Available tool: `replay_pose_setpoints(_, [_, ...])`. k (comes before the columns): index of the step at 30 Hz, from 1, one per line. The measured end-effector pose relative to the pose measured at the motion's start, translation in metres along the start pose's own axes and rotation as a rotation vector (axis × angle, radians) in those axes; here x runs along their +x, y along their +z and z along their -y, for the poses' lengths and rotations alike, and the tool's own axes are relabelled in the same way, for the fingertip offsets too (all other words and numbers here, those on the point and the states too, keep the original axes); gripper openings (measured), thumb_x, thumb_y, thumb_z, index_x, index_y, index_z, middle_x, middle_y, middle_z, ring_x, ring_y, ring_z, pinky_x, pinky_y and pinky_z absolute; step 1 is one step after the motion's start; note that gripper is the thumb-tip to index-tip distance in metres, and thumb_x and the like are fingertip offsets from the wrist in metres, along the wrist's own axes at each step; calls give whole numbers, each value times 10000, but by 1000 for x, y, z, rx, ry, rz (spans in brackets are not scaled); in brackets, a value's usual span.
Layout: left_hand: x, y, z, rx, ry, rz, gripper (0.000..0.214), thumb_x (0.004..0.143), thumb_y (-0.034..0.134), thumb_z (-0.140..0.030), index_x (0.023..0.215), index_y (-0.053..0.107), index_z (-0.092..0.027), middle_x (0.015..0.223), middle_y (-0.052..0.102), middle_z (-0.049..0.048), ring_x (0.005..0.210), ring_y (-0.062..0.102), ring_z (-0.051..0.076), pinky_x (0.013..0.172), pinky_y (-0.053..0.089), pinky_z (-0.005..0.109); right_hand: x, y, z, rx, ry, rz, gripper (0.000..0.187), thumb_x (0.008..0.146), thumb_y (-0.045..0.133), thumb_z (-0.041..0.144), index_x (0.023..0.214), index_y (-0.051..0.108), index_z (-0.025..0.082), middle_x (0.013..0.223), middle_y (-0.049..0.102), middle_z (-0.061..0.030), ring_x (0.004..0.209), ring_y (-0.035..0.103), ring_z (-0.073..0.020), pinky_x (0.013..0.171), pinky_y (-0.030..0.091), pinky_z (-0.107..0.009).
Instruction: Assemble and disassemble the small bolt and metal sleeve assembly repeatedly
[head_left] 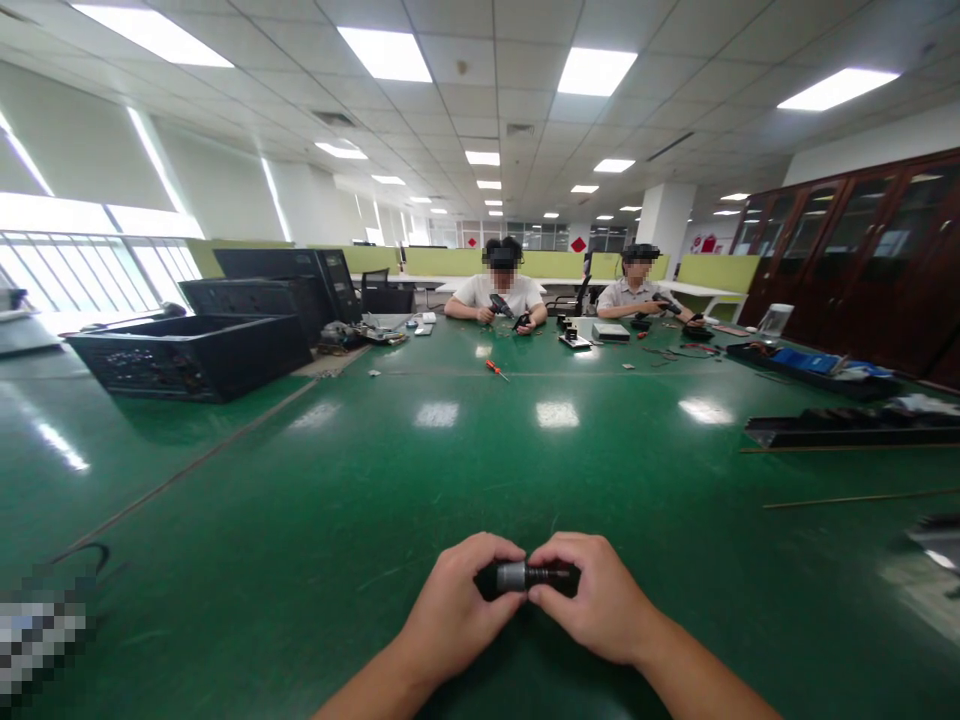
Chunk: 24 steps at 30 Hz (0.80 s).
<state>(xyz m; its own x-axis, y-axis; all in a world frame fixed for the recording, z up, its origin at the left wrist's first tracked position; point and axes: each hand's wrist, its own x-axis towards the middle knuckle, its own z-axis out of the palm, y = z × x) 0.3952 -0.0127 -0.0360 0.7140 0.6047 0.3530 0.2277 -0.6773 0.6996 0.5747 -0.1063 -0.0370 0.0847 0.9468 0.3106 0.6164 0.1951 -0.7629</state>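
Close to the table's near edge, my left hand [463,600] has its thumb and fingers closed round one end of a small dark cylindrical part with a grey band [512,576]. My right hand [604,600] pinches its narrower, ribbed black section, thumb below and fingers above. The part lies sideways between both hands, just over the green tabletop [480,470]. Its exact kind is not clear, and the fingers cover its ends. Farther off, an orange-handled screwdriver [493,369] lies on the table.
Black computer cases [191,350] stand at the left. Two people sit across the table, one holding a dark power tool [500,304]. Long black trays [817,368] and a clear cup [775,322] are at the right. A blurred object [37,630] occupies the lower left.
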Motion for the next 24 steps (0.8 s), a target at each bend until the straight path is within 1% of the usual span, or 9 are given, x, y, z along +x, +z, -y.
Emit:
replay_pose_setpoints(5, [-2, 0, 0, -1, 15, -12, 228, 735, 730, -137, 943, 702, -227, 926, 739, 15, 865, 684, 189, 806, 514, 301, 1, -1, 2, -3, 12, -3, 81, 750, 721, 214, 828, 740, 209, 798, 725, -15, 744, 651, -171, 692, 435, -271])
replay_pose_setpoints(9, [-3, 2, 1, 11, 10, -8, 245, 724, 745, -136, 947, 708, -232, 939, 741, 15, 881, 684, 192, 823, 519, 305, 1, -1, 1, 4, 21, 0, 84, 764, 714, 214, 840, 750, 214, 808, 735, -18, 752, 660, -175, 698, 442, -274])
replay_pose_setpoints(15, [-2, 2, 1, 27, 5, -7, 237, 726, 750, -144, 942, 711, -235, 927, 742, 14, 868, 686, 192, 811, 522, 301, -1, -1, 1, 9, 13, -3, 67, 768, 715, 205, 822, 754, 216, 786, 732, -11, 729, 657, -166, 678, 436, -268])
replay_pose_setpoints(24, [-3, 1, -2, 55, 4, -7, 236, 718, 742, -139, 932, 712, -234, 919, 744, 20, 863, 689, 201, 802, 527, 301, 0, -1, -1, -10, 10, -8, 62, 772, 711, 225, 817, 754, 220, 786, 735, -14, 732, 660, -174, 697, 444, -278])
